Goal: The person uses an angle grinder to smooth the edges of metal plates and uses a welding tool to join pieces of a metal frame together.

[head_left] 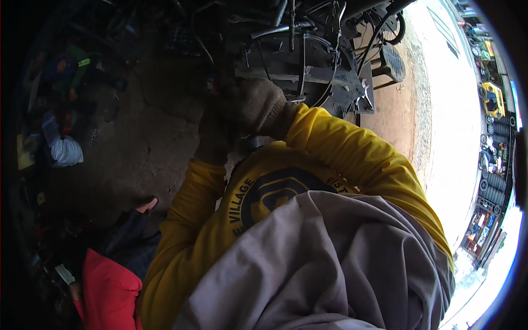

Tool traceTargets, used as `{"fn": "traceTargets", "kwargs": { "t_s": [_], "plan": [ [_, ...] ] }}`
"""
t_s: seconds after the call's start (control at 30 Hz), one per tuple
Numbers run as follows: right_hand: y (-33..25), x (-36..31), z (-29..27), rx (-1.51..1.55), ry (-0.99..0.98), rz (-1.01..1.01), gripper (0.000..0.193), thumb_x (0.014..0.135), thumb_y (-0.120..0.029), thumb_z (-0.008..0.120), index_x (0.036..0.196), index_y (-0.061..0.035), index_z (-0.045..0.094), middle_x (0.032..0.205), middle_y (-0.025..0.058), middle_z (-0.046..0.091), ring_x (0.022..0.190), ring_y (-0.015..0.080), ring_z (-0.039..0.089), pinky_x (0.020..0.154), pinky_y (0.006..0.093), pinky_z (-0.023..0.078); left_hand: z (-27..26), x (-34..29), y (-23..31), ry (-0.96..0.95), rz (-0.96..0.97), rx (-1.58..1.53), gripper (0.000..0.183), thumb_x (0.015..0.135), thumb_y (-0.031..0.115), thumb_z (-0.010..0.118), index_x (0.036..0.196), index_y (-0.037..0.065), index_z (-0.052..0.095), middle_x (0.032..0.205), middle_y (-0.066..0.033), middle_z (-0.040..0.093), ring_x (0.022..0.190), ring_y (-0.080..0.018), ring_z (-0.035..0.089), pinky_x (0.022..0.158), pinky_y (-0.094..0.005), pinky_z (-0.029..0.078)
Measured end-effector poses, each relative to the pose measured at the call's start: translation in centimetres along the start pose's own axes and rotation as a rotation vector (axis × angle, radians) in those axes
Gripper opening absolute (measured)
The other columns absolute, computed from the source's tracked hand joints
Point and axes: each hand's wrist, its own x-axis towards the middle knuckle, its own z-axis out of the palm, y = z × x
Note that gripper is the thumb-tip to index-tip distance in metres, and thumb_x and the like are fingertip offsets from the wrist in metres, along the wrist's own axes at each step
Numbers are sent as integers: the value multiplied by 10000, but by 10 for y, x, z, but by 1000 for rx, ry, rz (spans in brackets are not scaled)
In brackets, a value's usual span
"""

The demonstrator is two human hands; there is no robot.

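Both my hands wear dark brown work gloves and are close together in front of my chest, at the near left corner of a dark workbench (324, 77). My right hand (257, 103) is closed in a fist, knuckles up; what it grips is hidden in shadow. Just left of it and lower, my left hand (215, 129) looks curled around something too dark to name. A small dark rounded end (252, 143) shows just below the hands. Metal rods and bent bars (302, 60) lie on the bench, and a shiny open-ended wrench (364, 94) is at its right edge.
A stool (391, 63) and a bicycle wheel (395, 27) stand beyond the bench's right side. A person in red (110, 289) sits at the lower left, holding a pale flat object (65, 274). A white bag (66, 151) lies among clutter at left. Stacked tyres (495, 190) line the far right.
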Motion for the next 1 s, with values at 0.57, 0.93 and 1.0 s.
{"fn": "traceTargets", "kwargs": {
  "t_s": [0.57,0.93,1.0],
  "plan": [
    [-31,-44,-57,74,498,-234,245,791,-237,682,978,-80,696,975,108,693,919,296,696,768,406,591,33,-12,41,-264,302,-61,298,1061,151,433,1297,-20,498,1457,-216,492,1404,-379,437,1215,-522,320],
    [74,-252,-127,941,1119,765,361,1059,-250,517,1193,63,637,1009,164,726,924,241,721,813,363,600,165,32,75,-228,29,-60,310,997,24,593,1288,-82,568,1303,-233,604,1087,-322,685,923,-362,597],
    [114,-321,-116,727,1120,962,423,1064,-325,490,1205,48,632,1073,153,715,1002,247,697,863,384,587,137,33,68,-17,174,1134,241,985,117,650,1191,-9,661,1095,-146,701,904,-230,720,763,-318,600]
  ]
}}
